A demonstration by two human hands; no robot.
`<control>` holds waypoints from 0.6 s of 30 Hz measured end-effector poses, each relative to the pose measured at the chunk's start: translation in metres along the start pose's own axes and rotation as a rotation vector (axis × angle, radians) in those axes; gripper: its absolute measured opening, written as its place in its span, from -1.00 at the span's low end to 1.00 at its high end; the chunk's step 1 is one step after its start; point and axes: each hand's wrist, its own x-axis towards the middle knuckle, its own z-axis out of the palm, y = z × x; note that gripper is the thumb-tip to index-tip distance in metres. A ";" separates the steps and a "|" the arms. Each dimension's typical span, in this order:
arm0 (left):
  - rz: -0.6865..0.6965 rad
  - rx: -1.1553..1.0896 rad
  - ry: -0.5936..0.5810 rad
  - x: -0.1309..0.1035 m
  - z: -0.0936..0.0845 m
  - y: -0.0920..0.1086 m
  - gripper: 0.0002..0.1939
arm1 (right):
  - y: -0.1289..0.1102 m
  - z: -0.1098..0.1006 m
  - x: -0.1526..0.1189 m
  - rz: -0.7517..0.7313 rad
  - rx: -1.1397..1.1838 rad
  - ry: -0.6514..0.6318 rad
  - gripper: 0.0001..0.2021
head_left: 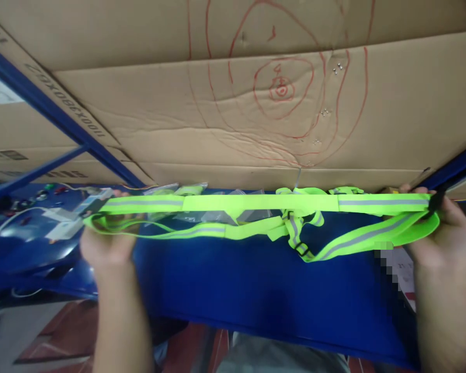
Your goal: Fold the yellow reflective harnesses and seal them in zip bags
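Note:
A neon-yellow reflective vest (260, 202) made of elastic straps with grey stripes is stretched across the view, above a blue shelf (233, 290). My left hand (111, 248) is closed on its left end, with the band over the fingers. On the other side, my right hand (450, 238) grips the right end, where a black piece (436, 201) shows at the fingers. Between my hands a lower strap sags and bunches near the middle. A black slider buckle (302, 249) hangs at its lowest bend. Bands partly hide the fingers of both hands.
Behind the shelf stands a cardboard sheet (140, 103) marked with red rings. Clear plastic bags (217, 213) and more yellow straps (345, 190) lie along the back. White boxes (64, 225) and a cable (0, 235) are at left. Blue frame bars (50, 111) flank the shelf.

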 end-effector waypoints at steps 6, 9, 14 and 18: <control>-0.081 0.098 -0.154 -0.005 0.004 -0.033 -0.64 | 0.009 -0.011 0.014 0.305 0.074 -0.067 -0.56; -0.133 0.128 -0.191 -0.009 0.002 -0.037 -0.61 | 0.005 -0.012 0.008 0.224 -0.005 -0.116 -0.39; -0.235 0.136 -0.230 -0.024 -0.003 -0.038 -0.58 | -0.001 -0.017 -0.009 0.189 -0.297 -0.240 -0.35; -0.335 0.027 -0.113 -0.044 -0.005 -0.031 -0.40 | 0.006 -0.020 -0.020 0.235 -0.554 -0.179 -0.14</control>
